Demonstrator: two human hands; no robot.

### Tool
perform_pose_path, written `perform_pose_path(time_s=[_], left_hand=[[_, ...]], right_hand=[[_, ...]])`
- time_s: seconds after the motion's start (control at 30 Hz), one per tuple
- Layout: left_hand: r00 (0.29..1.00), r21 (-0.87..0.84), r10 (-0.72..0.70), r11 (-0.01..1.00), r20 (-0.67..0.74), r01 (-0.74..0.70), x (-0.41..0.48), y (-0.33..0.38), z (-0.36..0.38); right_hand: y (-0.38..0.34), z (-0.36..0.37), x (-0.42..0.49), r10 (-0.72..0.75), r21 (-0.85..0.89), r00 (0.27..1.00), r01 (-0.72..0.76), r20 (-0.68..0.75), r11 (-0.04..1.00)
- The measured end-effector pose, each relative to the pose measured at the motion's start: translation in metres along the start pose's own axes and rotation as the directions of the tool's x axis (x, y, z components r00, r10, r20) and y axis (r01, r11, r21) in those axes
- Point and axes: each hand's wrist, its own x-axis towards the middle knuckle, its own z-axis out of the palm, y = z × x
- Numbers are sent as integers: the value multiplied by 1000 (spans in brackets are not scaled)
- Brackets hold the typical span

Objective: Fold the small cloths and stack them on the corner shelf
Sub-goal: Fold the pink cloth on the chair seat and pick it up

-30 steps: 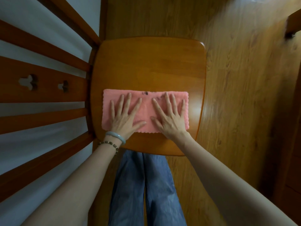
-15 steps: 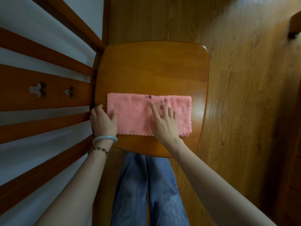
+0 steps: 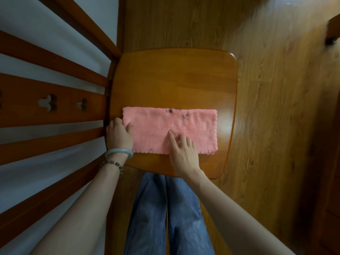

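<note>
left fingers curled, thumb on top, i'm pinching the pink cloth at its left edge. right fingers straight, pressing flat near its front middle. cloth lies as a long strip on the wooden chair seat.

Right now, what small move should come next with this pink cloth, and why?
Probably the left hand lifts its end of the cloth over to the right end. That hand grips the left edge, the right hand presses fingers near the middle, and the cloth lies as a long strip.
</note>
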Motion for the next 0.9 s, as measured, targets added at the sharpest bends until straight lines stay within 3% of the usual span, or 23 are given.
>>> perform_pose_path(time_s=[0.2,0.3,0.33,0.4,0.5,0.53,0.6,0.67,0.73,0.9], left_hand=[[1000,-56,2,998,10,-2,-12,6,-17],[995,-76,103,992,13,-102,-19,13,-27],[989,-105,144,984,27,-141,-22,18,-30],[972,-159,229,963,60,-217,-32,30,-37],[934,-197,349,923,74,-330,-54,51,-41],[916,-219,393,904,85,-367,-62,58,-41],[882,-298,458,863,115,-409,-75,68,-39],[871,-407,471,829,142,-382,-81,72,-35],[895,-459,427,826,128,-328,-81,71,-30],[943,-249,322,923,88,-293,-67,64,-13]], right_hand=[[-1,4,-15,-28,13,1000,28,13,1000],[-4,-10,-5,57,352,994,-86,92,932],[-7,-21,2,118,519,984,-171,133,838],[-14,-47,15,228,784,939,-339,256,520],[-22,-76,31,127,889,881,-458,456,-17],[-23,-81,35,60,878,878,-468,475,-101],[-24,-86,38,-32,860,875,-481,484,-171],[-18,-88,39,28,828,849,-507,528,-240],[-7,-86,38,156,821,813,-522,561,-231],[35,-84,33,378,859,823,-498,425,117]])
